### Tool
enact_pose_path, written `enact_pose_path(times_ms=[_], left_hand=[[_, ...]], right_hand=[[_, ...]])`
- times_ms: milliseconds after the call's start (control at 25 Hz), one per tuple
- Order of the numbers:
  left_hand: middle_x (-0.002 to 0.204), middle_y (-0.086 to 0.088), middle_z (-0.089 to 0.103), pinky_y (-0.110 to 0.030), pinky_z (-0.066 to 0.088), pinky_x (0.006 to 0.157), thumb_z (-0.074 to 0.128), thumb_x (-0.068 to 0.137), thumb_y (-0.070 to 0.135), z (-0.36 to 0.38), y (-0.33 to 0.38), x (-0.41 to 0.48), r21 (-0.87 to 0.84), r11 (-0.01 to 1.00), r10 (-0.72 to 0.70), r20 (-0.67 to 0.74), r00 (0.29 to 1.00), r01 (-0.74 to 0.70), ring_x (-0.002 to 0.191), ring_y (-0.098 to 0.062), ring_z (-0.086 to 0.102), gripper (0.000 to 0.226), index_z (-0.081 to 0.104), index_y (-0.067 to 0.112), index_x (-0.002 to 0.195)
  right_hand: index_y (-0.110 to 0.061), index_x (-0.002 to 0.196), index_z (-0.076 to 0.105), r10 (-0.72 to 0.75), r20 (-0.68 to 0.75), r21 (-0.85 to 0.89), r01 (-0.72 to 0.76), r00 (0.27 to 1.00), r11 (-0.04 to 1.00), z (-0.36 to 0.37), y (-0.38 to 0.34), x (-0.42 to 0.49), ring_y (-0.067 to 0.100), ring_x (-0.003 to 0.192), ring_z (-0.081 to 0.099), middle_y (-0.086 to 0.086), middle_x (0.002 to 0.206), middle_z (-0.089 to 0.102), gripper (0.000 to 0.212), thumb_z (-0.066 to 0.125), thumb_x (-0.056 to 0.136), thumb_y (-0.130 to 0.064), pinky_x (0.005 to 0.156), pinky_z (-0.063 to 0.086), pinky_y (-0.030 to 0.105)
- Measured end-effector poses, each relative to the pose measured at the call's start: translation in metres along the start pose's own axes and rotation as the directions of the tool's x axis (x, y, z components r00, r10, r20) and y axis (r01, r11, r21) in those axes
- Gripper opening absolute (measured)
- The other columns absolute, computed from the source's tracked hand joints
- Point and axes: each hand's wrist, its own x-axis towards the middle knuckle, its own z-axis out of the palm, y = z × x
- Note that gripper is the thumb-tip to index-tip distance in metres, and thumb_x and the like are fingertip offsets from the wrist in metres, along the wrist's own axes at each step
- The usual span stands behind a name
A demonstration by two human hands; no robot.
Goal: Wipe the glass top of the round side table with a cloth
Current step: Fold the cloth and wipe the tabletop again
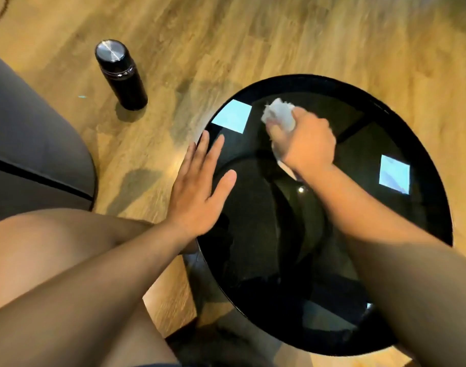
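The round side table has a dark, glossy glass top that fills the right half of the view. My right hand is closed around a crumpled white cloth and presses it onto the glass near the far left part of the top. My left hand lies flat with its fingers spread on the left rim of the table and holds nothing. Bright square reflections show on the glass.
A black cylindrical flask with a shiny lid stands on the wooden floor to the far left of the table. A grey sofa cushion is at the left edge. My bare knee is in the foreground.
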Motion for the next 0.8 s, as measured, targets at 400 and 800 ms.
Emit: enact_pose_path(times_ms=[400,800], left_hand=[[0.168,0.008,0.004,-0.041,0.01,0.121,0.037,0.102,0.05,-0.005,0.017,0.01,-0.171,0.97,-0.183,-0.035,0.982,0.175,0.153,-0.011,0.007,0.063,0.01,0.036,0.157],[0.166,0.012,0.014,-0.033,0.015,0.12,0.025,0.088,0.064,-0.001,0.006,0.015,-0.267,0.957,-0.139,-0.081,0.987,0.113,0.15,-0.006,0.014,0.075,0.016,0.033,0.156]], right_hand=[[-0.028,0.092,0.056,-0.444,0.286,0.017,0.459,0.849,0.888,-0.051,0.105,-0.228,0.025,0.062,0.066,-0.002,0.075,0.062,0.025,0.058,0.072,-0.042,0.046,0.044,0.028],[-0.002,0.091,0.059,0.178,0.053,-0.261,-0.159,0.982,0.952,-0.056,0.234,0.053,0.046,0.079,0.064,0.029,0.083,0.064,0.057,0.034,0.078,-0.052,0.067,0.052,0.041]])
